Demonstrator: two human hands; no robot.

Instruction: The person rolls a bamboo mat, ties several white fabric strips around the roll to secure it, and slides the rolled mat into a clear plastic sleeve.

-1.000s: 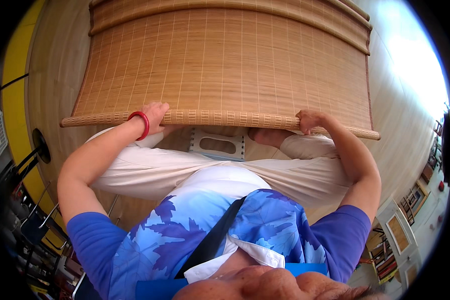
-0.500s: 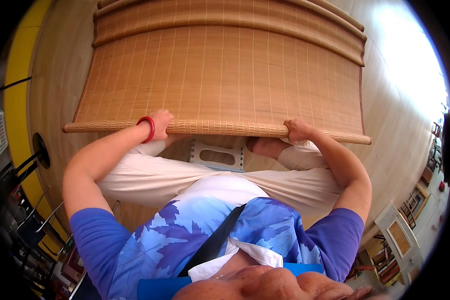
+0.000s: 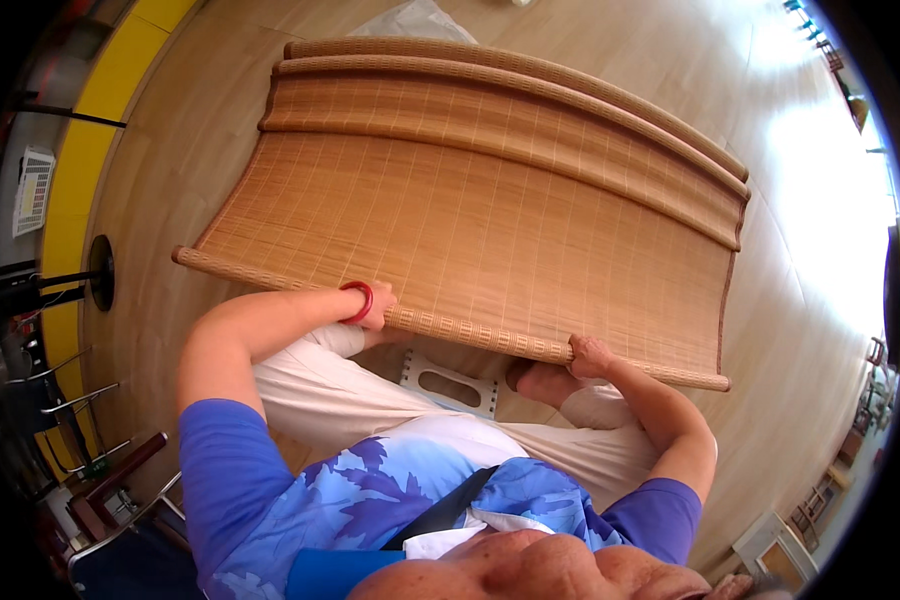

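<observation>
A wide brown bamboo mat [image 3: 460, 235] lies across the floor in front of me, its near edge rolled into a narrow tube. My left hand [image 3: 378, 304], below a red bangle [image 3: 358, 302], is closed over this rolled edge left of its middle. Further right, my right hand [image 3: 589, 356] grips the same roll, thumb side toward the mat. A fold crosses the mat's far part, and its far end is rolled up too. The undersides of both hands' fingers are hidden by the roll.
Between my feet stands a low white and grey step stool [image 3: 450, 386]. A clear plastic bag [image 3: 415, 22] lies beyond the mat. At left are a round black stand base [image 3: 102, 273] and a white basket [image 3: 34, 191]; a dark chair [image 3: 135, 565] is at lower left.
The view has turned and shifted, so the mat appears tilted down to the right and its far roll shows fully. Both hands keep their hold on the near roll.
</observation>
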